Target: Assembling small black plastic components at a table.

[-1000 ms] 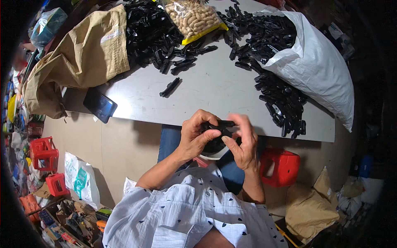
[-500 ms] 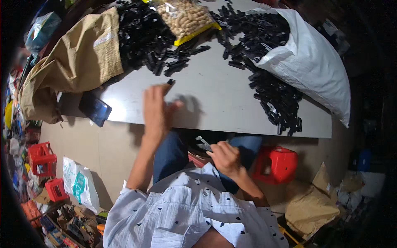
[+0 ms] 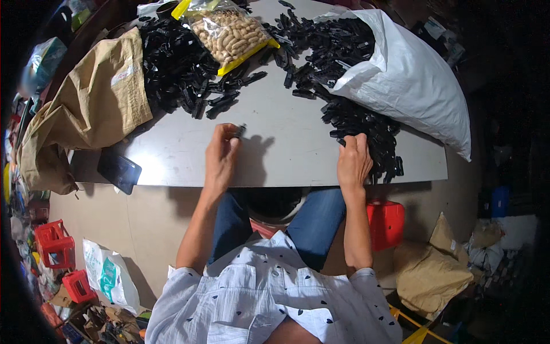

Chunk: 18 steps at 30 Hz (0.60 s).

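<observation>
Above the near middle of the table (image 3: 286, 163), my left hand (image 3: 220, 157) pinches a small dark plastic piece (image 3: 240, 131) between thumb and fingers. My right hand (image 3: 354, 163) is at the left edge of the right-hand pile of black plastic pieces (image 3: 375, 135). Its fingers are closed together, with the end of one black piece (image 3: 341, 141) at their tips. The exact kind of these small long pieces is too small to tell. Between my knees, below the table edge, a round container (image 3: 275, 209) with dark contents is partly hidden.
Another black heap (image 3: 169, 69) spills from a brown sack (image 3: 91, 97) at left. A white sack (image 3: 412, 80) lies at right. A clear bag of peanuts (image 3: 232, 37) rests at the back. A phone (image 3: 119, 172) overhangs the front edge. Red stools (image 3: 385, 223) stand below.
My right hand has moved from above my lap forward to the right pile; the greyish piece it held is out of sight. My left hand still holds its dark piece. The view has shifted slightly.
</observation>
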Each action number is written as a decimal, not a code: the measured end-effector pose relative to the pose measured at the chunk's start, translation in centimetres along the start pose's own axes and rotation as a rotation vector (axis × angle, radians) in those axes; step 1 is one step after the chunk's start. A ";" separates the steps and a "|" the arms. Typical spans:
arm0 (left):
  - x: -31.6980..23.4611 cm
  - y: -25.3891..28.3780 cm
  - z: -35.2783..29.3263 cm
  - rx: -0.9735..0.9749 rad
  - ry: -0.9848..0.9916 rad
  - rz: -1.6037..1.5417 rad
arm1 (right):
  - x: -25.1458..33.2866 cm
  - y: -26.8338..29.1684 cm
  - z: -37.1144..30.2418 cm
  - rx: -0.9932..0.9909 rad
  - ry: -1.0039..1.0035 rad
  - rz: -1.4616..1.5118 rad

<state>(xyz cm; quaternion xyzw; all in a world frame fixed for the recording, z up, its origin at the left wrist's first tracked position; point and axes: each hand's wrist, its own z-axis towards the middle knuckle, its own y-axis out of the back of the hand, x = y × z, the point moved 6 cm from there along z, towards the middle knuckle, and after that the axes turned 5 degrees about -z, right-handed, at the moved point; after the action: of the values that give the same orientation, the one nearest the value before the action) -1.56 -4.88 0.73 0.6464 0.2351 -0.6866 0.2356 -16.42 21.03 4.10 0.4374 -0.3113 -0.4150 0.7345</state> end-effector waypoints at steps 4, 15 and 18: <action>0.4 -2.2 -1.0 0.134 0.060 -0.167 | 2.3 -0.2 1.1 -0.010 0.141 0.123; 0.6 -5.3 -1.9 0.215 0.377 -0.644 | 8.3 1.2 -1.3 0.179 -0.131 1.584; 0.1 -5.8 -2.3 0.297 0.361 -0.659 | 9.7 0.2 -2.5 0.334 -0.066 1.633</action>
<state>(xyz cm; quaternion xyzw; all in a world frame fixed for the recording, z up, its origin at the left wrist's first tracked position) -3.39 1.06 0.62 0.6736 0.3655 -0.6274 -0.1381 -9.80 13.51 4.13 0.1649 -0.6093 0.2870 0.7206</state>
